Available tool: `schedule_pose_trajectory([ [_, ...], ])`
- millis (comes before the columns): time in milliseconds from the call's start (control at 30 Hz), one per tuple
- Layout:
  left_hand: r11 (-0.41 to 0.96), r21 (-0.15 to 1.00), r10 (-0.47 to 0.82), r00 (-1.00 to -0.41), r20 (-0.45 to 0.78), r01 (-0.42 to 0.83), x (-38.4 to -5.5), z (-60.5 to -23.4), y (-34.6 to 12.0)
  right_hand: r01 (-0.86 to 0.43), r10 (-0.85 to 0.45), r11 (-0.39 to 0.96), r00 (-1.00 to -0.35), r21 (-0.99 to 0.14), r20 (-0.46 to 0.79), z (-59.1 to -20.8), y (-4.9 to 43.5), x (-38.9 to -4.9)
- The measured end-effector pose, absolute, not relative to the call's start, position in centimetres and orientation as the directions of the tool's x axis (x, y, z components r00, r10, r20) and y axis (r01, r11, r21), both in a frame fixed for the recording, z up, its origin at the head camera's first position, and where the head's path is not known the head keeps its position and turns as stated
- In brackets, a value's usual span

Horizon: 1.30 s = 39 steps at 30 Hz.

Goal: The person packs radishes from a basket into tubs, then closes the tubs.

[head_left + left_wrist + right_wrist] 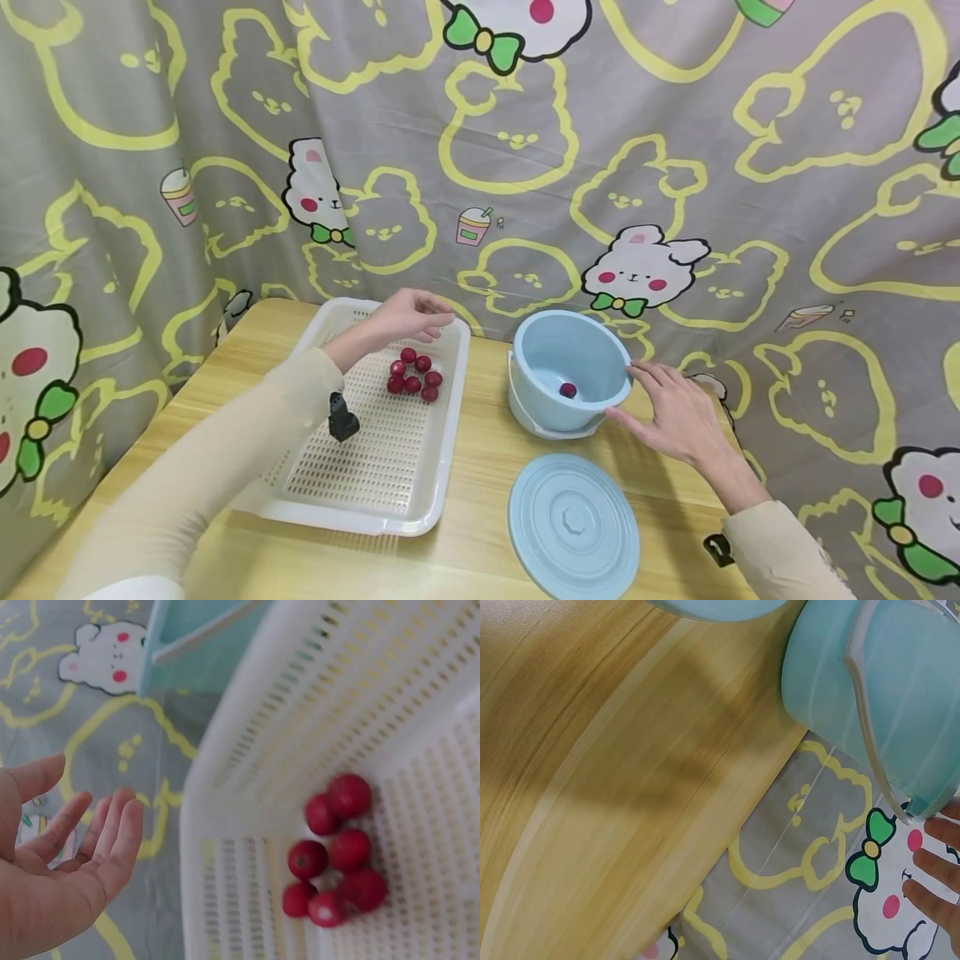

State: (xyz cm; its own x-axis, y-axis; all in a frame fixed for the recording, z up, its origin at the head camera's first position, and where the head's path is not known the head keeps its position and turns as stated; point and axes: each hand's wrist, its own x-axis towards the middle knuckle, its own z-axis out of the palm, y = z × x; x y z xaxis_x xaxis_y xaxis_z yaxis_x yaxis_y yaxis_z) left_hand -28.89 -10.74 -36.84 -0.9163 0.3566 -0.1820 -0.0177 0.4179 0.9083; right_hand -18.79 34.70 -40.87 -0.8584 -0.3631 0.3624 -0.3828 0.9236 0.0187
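Note:
My left hand [411, 315] hovers over the far end of a white slotted basket [447, 433], fingers loosely bent and nothing between them. Several small round red fruits [412, 383] lie together on the basket floor below it. To the right stands a light blue bucket [536, 412] with one dark red fruit [567, 390] at its bottom. My right hand [678, 410] has its fingers spread, fingertips at the bucket's right rim. In the left wrist view the left palm [60, 900] is bare, beside the basket's wall [196, 825].
A round blue lid [573, 525] lies flat on the wooden table [480, 492] in front of the bucket. A patterned curtain [517, 200] hangs behind the table. The bucket's handle [862, 720] hangs down along its side.

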Motion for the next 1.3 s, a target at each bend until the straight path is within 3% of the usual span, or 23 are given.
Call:
schedule_pose_trajectory([
  [733, 0.53, 0.844, 0.236, -0.941, -0.241, -0.083, -29.1, -40.2, -16.6, -0.381, -0.361, 0.925, -0.861, 0.018, 0.359, -41.1, 34.8, -18.8],
  [1300, 0.594, 0.803, 0.246, -0.937, -0.249, -0.058, -28.0, -43.4, -17.7, -0.365, -0.348, 0.931, -0.87, 0.018, 0.348, -41.0, 34.7, -18.7],
])
